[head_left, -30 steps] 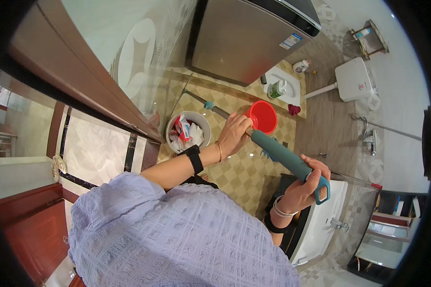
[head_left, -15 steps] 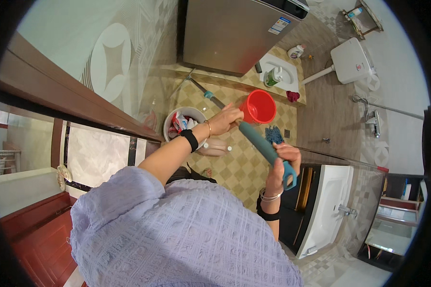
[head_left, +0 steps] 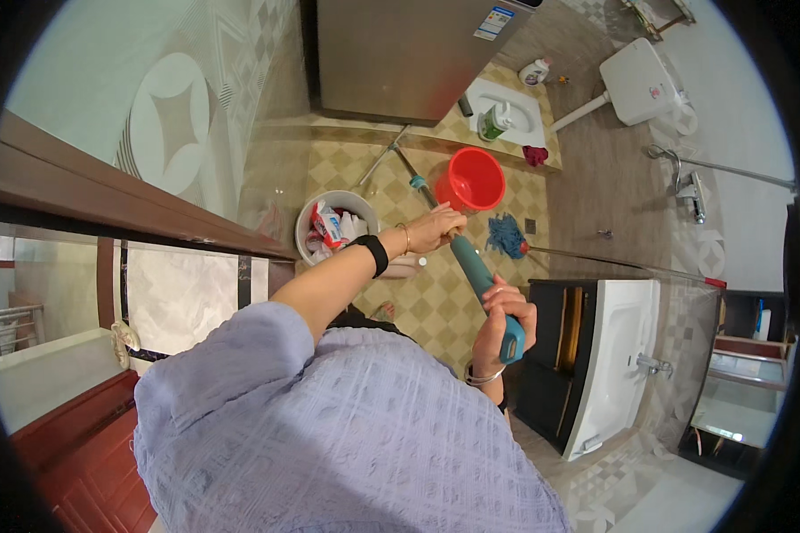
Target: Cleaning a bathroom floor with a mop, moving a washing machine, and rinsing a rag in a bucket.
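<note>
Since a sec ago my left hand (head_left: 434,229) has let go of the bucket (head_left: 471,179) rim and dropped onto the mop handle (head_left: 476,271) — it's now wrapped round the upper part of the teal grip, fingers closed on it. Bucket, red, now sits on the tiled floor (head_left: 418,306) just beyond that hand, apart from it, w/ the thin metal part of the handle running past its left side toward the fridge (head_left: 400,53).

My right hand (head_left: 504,311) has moved in closer to my body; it's closed round the low end of the teal grip, near the butt end, which pokes out below my fist. So both hands hold the same handle, left higher up and further out, right nearer my chest, w/ a stretch of bare teal between them. Handle runs diagonal, up-left to down-right.

Black watch (head_left: 375,253) on left wrist, thin bangle beside it; bangle on right wrist too.

Around: white bin (head_left: 307,233) w/ packets in it just left of my left hand, near the wall. Blue mop head (head_left: 507,235) lies on the floor right of the bucket, close to it — can't tell if it belongs to my handle. White sink (head_left: 618,355) on a dark cabinet at my right, beside my right hand. Squat toilet (head_left: 507,111) further off past the bucket, w/ a green bottle (head_left: 496,120) on it.
</note>
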Demonstrator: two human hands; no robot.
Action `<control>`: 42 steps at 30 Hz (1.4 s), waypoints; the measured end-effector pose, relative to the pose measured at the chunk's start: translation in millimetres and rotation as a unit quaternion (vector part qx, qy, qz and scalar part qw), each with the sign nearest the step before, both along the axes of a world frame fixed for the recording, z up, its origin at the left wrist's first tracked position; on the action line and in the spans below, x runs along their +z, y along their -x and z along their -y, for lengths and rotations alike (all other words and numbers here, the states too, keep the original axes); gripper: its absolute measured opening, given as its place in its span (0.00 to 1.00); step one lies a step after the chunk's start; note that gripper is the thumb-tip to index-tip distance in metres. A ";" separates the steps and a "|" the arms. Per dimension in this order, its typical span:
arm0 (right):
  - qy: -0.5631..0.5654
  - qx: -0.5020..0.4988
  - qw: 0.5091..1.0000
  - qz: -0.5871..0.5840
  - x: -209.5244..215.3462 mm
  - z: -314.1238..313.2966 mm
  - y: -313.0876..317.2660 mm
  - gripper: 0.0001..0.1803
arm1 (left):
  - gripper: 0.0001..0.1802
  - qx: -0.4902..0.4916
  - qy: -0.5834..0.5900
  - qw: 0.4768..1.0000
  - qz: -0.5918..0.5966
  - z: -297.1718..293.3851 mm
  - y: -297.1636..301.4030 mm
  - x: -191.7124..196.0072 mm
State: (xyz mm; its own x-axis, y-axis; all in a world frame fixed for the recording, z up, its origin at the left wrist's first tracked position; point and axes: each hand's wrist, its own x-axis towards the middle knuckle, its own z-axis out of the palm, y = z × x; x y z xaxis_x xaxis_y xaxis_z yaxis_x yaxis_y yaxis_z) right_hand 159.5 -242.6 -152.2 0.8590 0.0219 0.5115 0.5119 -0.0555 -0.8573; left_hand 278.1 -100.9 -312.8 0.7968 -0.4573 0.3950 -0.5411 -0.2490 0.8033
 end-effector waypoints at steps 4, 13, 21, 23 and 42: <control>-0.063 -0.035 0.997 0.020 6.7 23.8 4.7 0.05 | 0.16 -0.023 -0.008 0.999 0.025 13.8 10.2 15.8; -0.049 0.078 0.995 0.025 -40.3 21.2 -25.1 0.04 | 0.16 0.059 -0.066 0.996 0.012 -19.3 -0.4 -24.6; -0.048 -0.044 0.998 -0.019 -37.8 36.2 0.8 0.05 | 0.15 -0.024 -0.007 0.998 0.059 41.1 -16.1 -30.3; -0.045 -0.078 0.996 -0.022 -27.0 40.0 0.9 0.05 | 0.15 -0.011 -0.048 0.999 0.020 51.9 -15.5 -28.6; -0.100 -0.143 0.985 -0.014 -14.2 35.6 -1.9 0.04 | 0.12 -0.096 -0.066 0.993 -0.003 53.4 -26.3 -16.4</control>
